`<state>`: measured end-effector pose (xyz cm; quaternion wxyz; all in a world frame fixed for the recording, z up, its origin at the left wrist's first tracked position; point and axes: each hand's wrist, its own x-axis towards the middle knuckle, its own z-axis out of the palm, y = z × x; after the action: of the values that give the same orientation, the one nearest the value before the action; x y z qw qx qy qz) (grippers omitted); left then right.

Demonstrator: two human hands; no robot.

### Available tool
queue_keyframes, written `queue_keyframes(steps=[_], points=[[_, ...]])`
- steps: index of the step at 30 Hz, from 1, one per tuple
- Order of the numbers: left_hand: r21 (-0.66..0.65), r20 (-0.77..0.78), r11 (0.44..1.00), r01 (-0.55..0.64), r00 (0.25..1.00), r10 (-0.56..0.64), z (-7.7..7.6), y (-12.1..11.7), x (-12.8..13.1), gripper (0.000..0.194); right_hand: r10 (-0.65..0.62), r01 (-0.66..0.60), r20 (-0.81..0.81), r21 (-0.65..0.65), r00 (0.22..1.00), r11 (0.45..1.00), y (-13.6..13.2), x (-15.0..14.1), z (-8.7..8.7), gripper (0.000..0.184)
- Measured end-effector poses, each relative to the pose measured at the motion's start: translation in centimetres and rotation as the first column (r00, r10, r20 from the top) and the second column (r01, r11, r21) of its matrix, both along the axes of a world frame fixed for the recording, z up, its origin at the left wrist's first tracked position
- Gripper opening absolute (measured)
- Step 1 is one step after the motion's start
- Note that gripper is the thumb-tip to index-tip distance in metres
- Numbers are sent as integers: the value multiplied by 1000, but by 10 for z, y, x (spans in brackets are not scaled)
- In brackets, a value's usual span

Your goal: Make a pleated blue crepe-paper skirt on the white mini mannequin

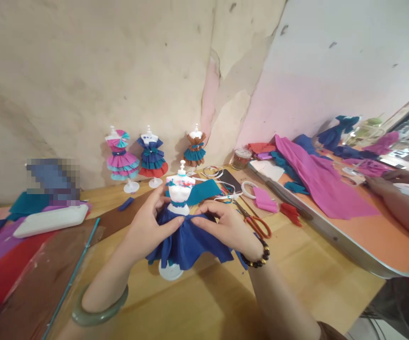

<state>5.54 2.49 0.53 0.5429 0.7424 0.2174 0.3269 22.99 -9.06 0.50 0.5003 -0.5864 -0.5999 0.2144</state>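
Observation:
A small white mannequin [180, 191] stands upright on a round white base [171, 270] at the table's middle. Teal trim circles its waist, and red and teal bits line its chest. Dark blue gathered fabric [193, 245] hangs round it like a skirt. My left hand [151, 219] grips the fabric's top edge at the waist, thumb in front. From the other side, my right hand [225, 222] pinches the same edge, its thumb close to the left one. Fingers behind the fabric are partly hidden.
Three dressed mannequins [150, 153] stand against the wall. Orange-handled scissors [257, 224], a pink strip [265, 199] and white cord lie to the right. Coloured cloth and a white case [52, 221] lie left. Another person's hands [385, 186] work at the orange table [378, 236].

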Motion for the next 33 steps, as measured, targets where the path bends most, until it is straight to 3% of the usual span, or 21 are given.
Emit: queue_keyframes(steps=[11, 17, 26, 33], points=[[-92, 47, 996, 23, 999, -18, -5, -1, -8, 77, 69, -68, 125, -17, 990, 998, 1, -3, 10, 8], [-130, 51, 991, 39, 998, -32, -4, -11, -3, 85, 36, -26, 194, -52, 980, 998, -4, 1, 16, 10], [-86, 45, 996, 11, 999, -7, -4, -10, -7, 82, 65, -54, 130, -82, 989, 995, 6, -2, 11, 11], [-143, 94, 985, 95, 992, -82, -9, -6, -6, 82, 20, -13, 104, -69, 994, 998, 11, -4, 1, 10]])
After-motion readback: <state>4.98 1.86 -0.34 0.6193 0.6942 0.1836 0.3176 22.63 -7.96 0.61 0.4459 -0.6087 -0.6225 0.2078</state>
